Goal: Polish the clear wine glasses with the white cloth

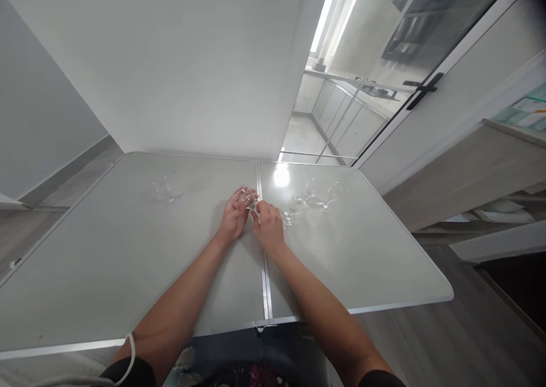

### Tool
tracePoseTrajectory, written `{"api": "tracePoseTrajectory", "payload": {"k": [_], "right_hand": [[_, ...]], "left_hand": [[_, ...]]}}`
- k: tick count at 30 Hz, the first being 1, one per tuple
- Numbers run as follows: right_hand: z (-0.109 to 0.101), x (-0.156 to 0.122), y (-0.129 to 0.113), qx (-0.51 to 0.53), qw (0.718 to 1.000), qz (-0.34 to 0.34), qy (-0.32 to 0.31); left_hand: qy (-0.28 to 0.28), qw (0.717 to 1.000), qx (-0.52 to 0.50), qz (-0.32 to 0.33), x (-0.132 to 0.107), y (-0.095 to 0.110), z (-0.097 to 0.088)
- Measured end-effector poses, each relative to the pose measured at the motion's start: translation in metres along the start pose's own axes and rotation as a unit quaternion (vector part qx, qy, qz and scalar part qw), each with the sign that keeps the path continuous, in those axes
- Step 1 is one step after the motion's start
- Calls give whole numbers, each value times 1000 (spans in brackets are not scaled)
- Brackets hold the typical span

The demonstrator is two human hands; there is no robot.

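Observation:
Over the middle of the folding table, my left hand point(234, 211) is wrapped round the bowl of a clear stemmed glass point(249, 198). My right hand point(268, 223) is closed at the glass's near end, its fingertips pinched about the stem or foot. A small bit of white shows between the two hands; what it is I cannot tell. Just right of my right hand, the round foot of another clear glass point(289, 219) rests on the table.
Several clear stemmed glasses point(326, 206) stand on the right half of the pale table point(205, 296). Another clear glass point(171, 200) is on the left half. A metal-edged seam point(265, 284) divides the top. A white wall point(191, 91) and glazed door point(324, 131) lie beyond.

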State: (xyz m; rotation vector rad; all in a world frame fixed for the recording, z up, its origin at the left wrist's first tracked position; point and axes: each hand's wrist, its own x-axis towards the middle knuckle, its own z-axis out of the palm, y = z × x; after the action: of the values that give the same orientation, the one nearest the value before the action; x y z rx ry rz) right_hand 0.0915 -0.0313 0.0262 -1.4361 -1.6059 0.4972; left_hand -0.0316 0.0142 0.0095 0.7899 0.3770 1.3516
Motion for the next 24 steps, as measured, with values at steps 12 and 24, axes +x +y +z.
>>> {"api": "tracePoseTrajectory", "payload": {"k": [12, 24], "right_hand": [[-14, 3, -5, 294, 944, 132, 62], [16, -4, -3, 309, 934, 166, 73]], "left_hand": [[-4, 1000, -24, -10, -1, 9, 5], [55, 996, 6, 68, 2, 2, 8]]}}
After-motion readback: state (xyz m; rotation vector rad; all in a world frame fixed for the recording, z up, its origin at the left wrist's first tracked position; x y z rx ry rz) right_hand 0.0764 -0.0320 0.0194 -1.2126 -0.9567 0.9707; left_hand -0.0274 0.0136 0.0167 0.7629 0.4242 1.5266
